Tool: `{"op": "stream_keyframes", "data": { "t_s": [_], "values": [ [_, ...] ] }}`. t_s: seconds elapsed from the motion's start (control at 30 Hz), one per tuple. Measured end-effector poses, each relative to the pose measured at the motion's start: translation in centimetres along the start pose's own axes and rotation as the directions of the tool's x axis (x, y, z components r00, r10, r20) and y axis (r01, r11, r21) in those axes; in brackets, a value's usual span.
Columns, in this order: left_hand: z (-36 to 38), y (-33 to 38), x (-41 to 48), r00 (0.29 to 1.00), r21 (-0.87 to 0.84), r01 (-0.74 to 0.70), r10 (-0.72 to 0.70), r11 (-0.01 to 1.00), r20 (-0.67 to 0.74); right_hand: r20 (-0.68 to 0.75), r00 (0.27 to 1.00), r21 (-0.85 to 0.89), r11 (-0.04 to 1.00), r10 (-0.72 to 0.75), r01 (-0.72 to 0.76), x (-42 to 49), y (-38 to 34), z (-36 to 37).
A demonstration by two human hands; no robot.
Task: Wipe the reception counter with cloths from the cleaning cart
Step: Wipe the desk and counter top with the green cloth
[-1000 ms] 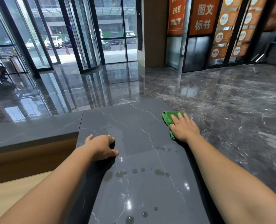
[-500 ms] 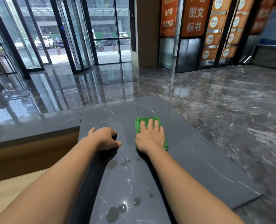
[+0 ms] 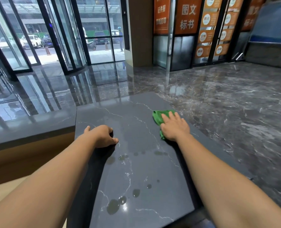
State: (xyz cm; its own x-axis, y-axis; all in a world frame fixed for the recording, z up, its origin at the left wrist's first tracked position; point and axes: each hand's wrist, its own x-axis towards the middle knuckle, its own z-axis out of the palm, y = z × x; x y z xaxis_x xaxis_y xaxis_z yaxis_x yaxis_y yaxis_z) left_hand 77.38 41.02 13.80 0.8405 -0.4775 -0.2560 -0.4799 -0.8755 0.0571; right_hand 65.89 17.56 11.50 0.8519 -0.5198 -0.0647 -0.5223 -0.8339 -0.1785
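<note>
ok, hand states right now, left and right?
Left hand: loosely curled, resting on the counter, holding nothing.
Right hand: open, flat, pressing the green cloth onto the counter.

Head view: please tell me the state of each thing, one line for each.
green cloth: flat on the counter, pressed under the right hand.
right hand: open, palm down on the cloth.
left hand: curled, resting on the counter, empty.
counter: partly wet, with drops.
</note>
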Motion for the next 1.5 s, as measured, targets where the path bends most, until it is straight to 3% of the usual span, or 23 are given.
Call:
{"op": "stream_keyframes", "data": {
  "t_s": [0.2, 0.43, 0.57, 0.7, 0.9, 1.1, 1.33, 1.4, 1.5],
  "values": [
    [0.2, -0.3, 0.1, 1.000, -0.005, -0.015, 0.015, 1.000, 0.002, -0.019, 0.990, -0.002, 0.990, 0.140, -0.140, 0.6, 2.8, -0.7],
    [0.2, -0.3, -0.5, 0.999, 0.027, -0.043, 0.044, 0.999, -0.030, -0.024, 0.980, -0.015, 0.980, 0.199, -0.199, -1.4, -1.2, 0.2],
    [0.8, 0.1, -2.7, 0.982, -0.059, -0.089, 0.078, 0.994, -0.173, -0.012, 0.988, -0.007, 0.988, 0.152, -0.152, -4.1, -4.4, 1.1],
    [0.7, 0.0, -5.3, 0.983, -0.209, -0.132, 0.101, 0.969, -0.152, 0.010, 0.998, 0.008, 0.998, 0.064, -0.064, -6.8, -7.7, 1.8],
    [1.4, 1.2, -9.3, 0.981, -0.095, -0.144, 0.129, 0.985, -0.147, 0.039, 0.986, 0.010, 0.987, -0.161, 0.161, -9.5, -10.8, 2.8],
    [2.8, 3.2, -11.3, 0.986, 0.002, -0.041, 0.041, 0.999, -0.161, 0.049, 0.961, 0.034, 0.962, -0.273, 0.271, -8.1, -5.3, 2.0],
    [3.8, 4.9, -14.1, 0.931, -0.002, -0.027, 0.025, 1.000, -0.363, 0.023, 0.998, 0.005, 0.998, -0.061, 0.061, -5.6, 4.4, -0.2],
    [4.0, 5.1, -15.3, 0.943, 0.019, -0.043, 0.047, 0.999, -0.330, 0.023, 0.999, -0.004, 1.000, -0.029, 0.029, -5.2, 5.8, -0.7],
    [4.5, 5.2, -17.2, 0.990, -0.017, -0.070, 0.068, 0.997, -0.120, 0.027, 1.000, -0.011, 1.000, -0.014, 0.014, -5.1, 6.2, -0.9]
  ]
}}
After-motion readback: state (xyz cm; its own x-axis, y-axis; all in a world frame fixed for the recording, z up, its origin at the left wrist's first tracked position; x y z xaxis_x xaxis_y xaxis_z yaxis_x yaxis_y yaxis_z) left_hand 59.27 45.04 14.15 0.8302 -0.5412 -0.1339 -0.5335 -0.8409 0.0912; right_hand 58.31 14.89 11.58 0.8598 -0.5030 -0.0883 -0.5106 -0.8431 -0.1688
